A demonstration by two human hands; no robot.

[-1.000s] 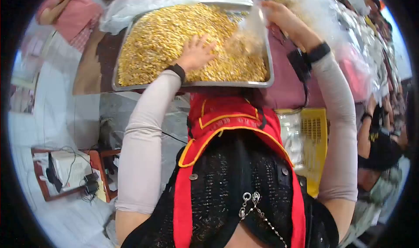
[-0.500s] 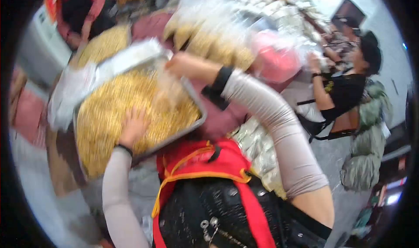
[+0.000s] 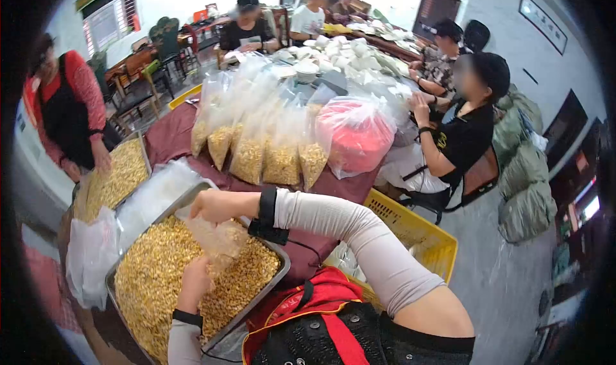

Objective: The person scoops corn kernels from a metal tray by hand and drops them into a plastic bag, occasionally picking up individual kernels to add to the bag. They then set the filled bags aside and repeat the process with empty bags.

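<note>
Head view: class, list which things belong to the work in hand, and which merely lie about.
In hand: left hand, right hand, clear bag, metal tray of yellow kernels.

Lying about: filled bags, red sack, yellow crate, second tray.

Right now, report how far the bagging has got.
Done: several filled bags stand on the maroon cloth. In hand: the right hand holds a clear bag open over the tray while the left hand scoops kernels. Left: the metal tray remains heaped with kernels.

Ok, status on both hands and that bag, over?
Right hand grips the clear plastic bag at its top. Left hand closed on the bag from below. Both over the metal tray of yellow kernels. Nothing in the way.
</note>
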